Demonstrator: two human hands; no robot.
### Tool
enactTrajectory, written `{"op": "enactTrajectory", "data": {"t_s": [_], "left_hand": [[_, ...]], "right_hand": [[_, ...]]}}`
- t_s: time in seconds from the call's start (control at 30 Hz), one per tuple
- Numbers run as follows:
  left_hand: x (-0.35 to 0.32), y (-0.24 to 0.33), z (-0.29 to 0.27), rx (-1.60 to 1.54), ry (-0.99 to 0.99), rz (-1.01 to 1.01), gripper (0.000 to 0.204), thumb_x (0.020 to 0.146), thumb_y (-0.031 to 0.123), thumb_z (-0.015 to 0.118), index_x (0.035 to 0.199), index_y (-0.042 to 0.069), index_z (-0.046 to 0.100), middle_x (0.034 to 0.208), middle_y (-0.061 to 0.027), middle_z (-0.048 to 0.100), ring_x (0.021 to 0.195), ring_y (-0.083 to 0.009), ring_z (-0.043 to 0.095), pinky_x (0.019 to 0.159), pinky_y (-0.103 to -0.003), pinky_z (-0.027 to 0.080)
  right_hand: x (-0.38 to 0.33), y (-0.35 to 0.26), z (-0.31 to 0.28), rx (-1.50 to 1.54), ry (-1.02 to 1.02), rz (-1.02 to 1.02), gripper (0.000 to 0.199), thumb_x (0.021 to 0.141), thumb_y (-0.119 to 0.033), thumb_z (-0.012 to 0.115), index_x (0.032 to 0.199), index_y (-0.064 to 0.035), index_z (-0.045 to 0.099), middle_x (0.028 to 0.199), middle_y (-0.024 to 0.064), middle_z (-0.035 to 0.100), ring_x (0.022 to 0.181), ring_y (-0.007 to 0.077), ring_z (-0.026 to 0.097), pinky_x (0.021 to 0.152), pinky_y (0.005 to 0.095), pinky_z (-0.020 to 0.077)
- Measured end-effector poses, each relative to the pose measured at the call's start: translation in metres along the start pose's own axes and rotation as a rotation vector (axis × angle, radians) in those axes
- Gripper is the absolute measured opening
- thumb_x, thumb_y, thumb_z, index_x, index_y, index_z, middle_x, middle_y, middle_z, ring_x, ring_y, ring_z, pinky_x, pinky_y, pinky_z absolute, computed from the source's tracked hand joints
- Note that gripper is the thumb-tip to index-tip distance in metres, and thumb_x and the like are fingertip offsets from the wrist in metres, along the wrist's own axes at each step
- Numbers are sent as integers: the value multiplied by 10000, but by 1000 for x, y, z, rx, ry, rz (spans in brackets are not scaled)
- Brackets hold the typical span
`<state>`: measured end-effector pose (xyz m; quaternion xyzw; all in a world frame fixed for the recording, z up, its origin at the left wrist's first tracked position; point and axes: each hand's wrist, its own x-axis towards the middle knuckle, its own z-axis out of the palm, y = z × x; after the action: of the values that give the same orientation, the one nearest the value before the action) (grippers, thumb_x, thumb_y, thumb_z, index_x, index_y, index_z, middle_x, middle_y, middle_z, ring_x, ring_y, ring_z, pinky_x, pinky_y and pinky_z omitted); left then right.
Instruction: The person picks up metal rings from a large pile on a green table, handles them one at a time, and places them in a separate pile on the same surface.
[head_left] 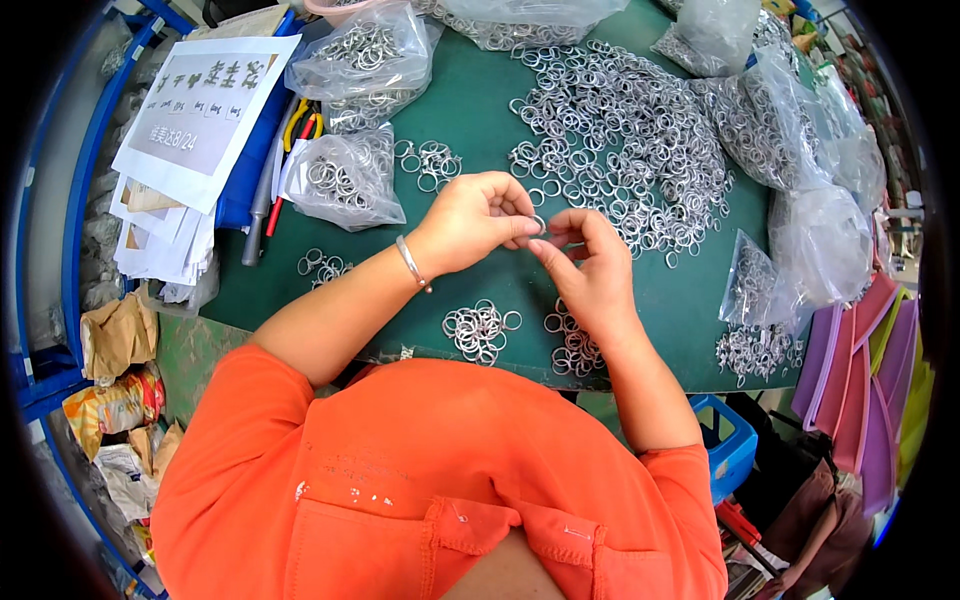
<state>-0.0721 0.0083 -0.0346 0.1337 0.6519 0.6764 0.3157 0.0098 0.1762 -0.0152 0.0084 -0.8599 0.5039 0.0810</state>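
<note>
A small silver metal ring is held above the green table, between my two hands. My left hand, with a bangle at its wrist, pinches the ring between thumb and forefinger. From the other side, the bent fingers and thumb of my right hand close at the ring's edge. Just beyond the hands spreads a large heap of loose metal rings. Closer to my body lie two small piles of rings, one in the middle and one under my right wrist.
Clear plastic bags of rings stand at the back left and along the right. Smaller ring groups lie near the left bag and at the right edge. Papers lean over a blue bin, beside a blue stool at lower right.
</note>
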Motion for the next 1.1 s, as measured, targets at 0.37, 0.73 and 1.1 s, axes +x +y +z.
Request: {"op": "enactTrajectory", "data": {"t_s": [0.37,0.73,1.1], "left_hand": [[18,-13,8,982,253,672,295,765,37,723,1038,5,618,991,-134,591,912,-327,607,779,-376,511],[11,-4,12,544,128,347,98,813,24,677,901,0,641,834,-79,646,715,-148,646,649,-274,524],[-7,11,11,369,158,269,120,798,47,714,894,9,652,803,-28,659,716,-68,620,660,-222,512]], "right_hand": [[-10,9,-13,-12,156,-239,146,845,60,648,978,2,635,884,90,685,775,135,668,689,259,537],[-24,3,-9,311,210,-141,222,823,98,659,1005,7,571,897,99,701,796,124,667,685,242,533],[-31,-2,-37,-289,-263,-159,111,749,45,662,831,-27,639,816,94,666,775,301,627,678,380,509]]}}
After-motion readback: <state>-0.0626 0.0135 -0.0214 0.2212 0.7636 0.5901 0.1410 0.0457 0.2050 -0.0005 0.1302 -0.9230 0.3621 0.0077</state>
